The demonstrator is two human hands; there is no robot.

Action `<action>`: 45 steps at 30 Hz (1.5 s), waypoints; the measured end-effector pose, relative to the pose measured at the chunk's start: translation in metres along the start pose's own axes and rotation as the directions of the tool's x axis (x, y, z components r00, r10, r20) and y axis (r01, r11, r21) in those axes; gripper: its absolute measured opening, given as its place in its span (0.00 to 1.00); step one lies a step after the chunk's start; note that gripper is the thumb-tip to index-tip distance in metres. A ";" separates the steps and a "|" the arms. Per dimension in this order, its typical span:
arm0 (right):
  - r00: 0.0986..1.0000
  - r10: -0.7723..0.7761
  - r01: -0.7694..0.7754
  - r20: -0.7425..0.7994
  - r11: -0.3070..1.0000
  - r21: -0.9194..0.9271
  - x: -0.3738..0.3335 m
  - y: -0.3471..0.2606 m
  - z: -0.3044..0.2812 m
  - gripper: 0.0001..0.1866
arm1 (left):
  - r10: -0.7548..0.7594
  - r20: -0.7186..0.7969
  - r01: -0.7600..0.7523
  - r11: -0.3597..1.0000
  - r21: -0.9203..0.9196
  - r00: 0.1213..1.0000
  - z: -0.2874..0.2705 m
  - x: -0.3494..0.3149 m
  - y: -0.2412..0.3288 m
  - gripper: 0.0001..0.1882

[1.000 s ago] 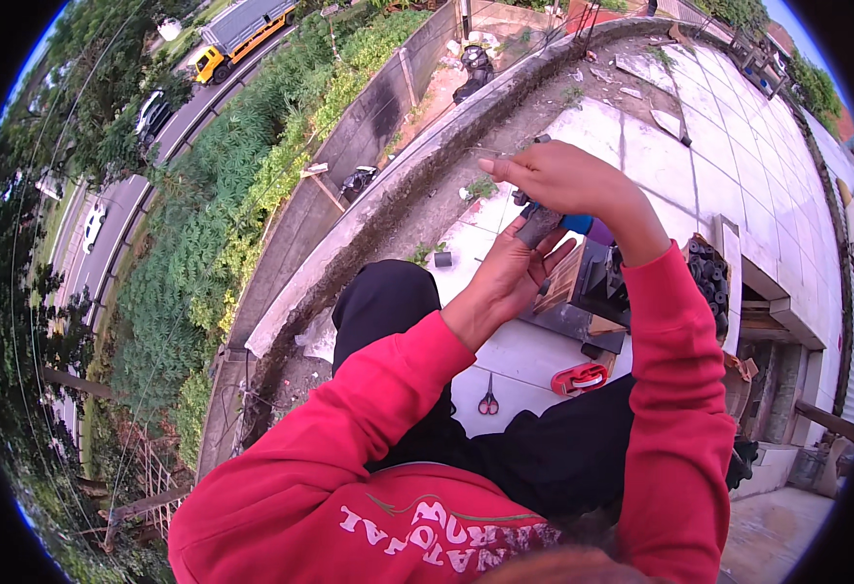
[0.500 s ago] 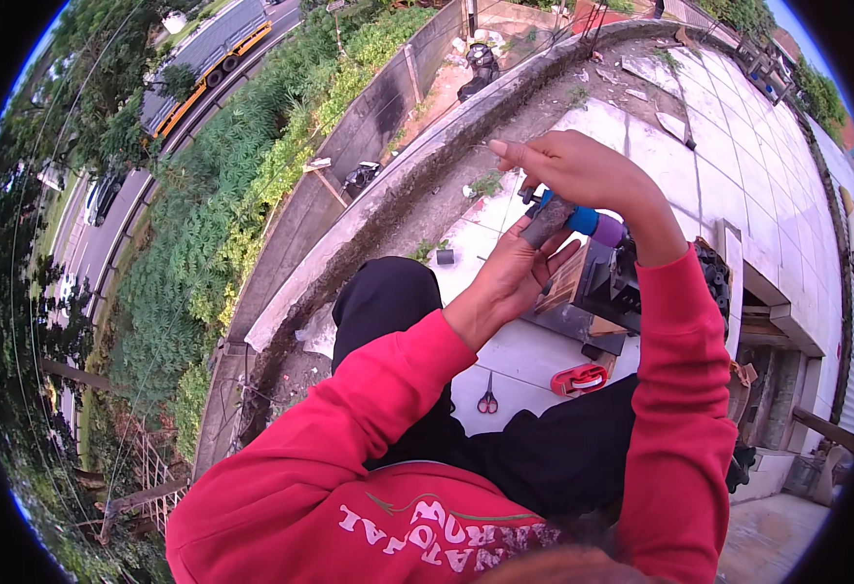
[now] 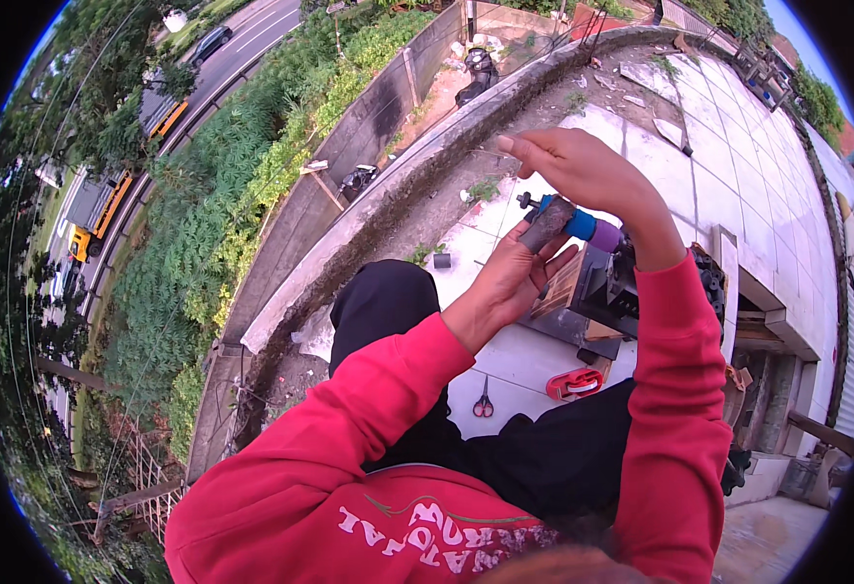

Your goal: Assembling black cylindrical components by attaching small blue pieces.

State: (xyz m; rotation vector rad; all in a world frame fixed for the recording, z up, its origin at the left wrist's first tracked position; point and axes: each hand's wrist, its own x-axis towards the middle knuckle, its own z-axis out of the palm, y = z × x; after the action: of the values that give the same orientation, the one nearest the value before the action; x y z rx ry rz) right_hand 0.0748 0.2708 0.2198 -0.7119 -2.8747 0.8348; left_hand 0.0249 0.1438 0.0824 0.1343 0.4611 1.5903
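My left hand [image 3: 508, 275] is palm up, its thumb and fingers round a dark grey, rough-looking cylinder [image 3: 548, 227]. Its other fingers are loosely curled beneath. Against that cylinder is a blue cylindrical piece [image 3: 579, 223], with a purple one [image 3: 604, 236] next to it, in line with a black machine [image 3: 618, 289]. A black threaded end [image 3: 528, 200] sticks out past the blue part. Above these, my right hand [image 3: 583, 165] is raised, its fingers stretched to the left with nothing visible in them. My right forearm hides part of the machine.
Scissors [image 3: 483, 399] and a red tape dispenser [image 3: 575, 383] lie on the white tiles before my legs. A small dark cylinder [image 3: 442, 261] stands left of the machine. A low concrete ledge [image 3: 369, 216] curves along the left, with bushes and a road beyond. An opening [image 3: 763, 282] lies right.
My right hand has shifted slightly, uncovering more of the black threaded end. My left hand keeps its hold on the dark grey cylinder. Vehicles have moved along the road.
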 end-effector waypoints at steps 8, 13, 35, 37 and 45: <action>0.999 0.050 -0.050 0.009 0.995 0.092 -0.005 -0.003 -0.012 0.34 | 0.012 0.007 -0.012 1.000 -0.017 1.000 0.000 -0.004 0.000 0.14; 0.965 0.119 -0.117 0.234 0.993 -0.023 -0.003 -0.003 0.005 0.33 | 0.006 0.021 -0.006 1.000 -0.018 1.000 -0.002 0.000 -0.003 0.15; 0.996 0.073 -0.065 -0.041 0.981 0.182 -0.020 0.021 -0.026 0.31 | 0.240 -0.159 -0.247 0.969 -0.023 0.958 0.011 -0.016 0.005 0.37; 0.994 0.069 -0.059 -0.085 0.992 0.107 -0.030 0.024 -0.024 0.34 | 0.281 -0.113 -0.283 0.959 -0.008 0.953 0.006 -0.018 0.015 0.37; 0.993 0.112 -0.112 0.032 0.994 0.004 -0.056 -0.006 -0.006 0.29 | 0.277 -0.255 -0.230 0.953 0.199 0.926 -0.008 -0.016 0.027 0.23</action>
State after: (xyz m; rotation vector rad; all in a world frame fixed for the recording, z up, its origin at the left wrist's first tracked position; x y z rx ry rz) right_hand 0.1230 0.2440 0.2316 -0.8748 -2.8817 0.8738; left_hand -0.0018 0.1261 0.0880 0.0977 0.8267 1.8349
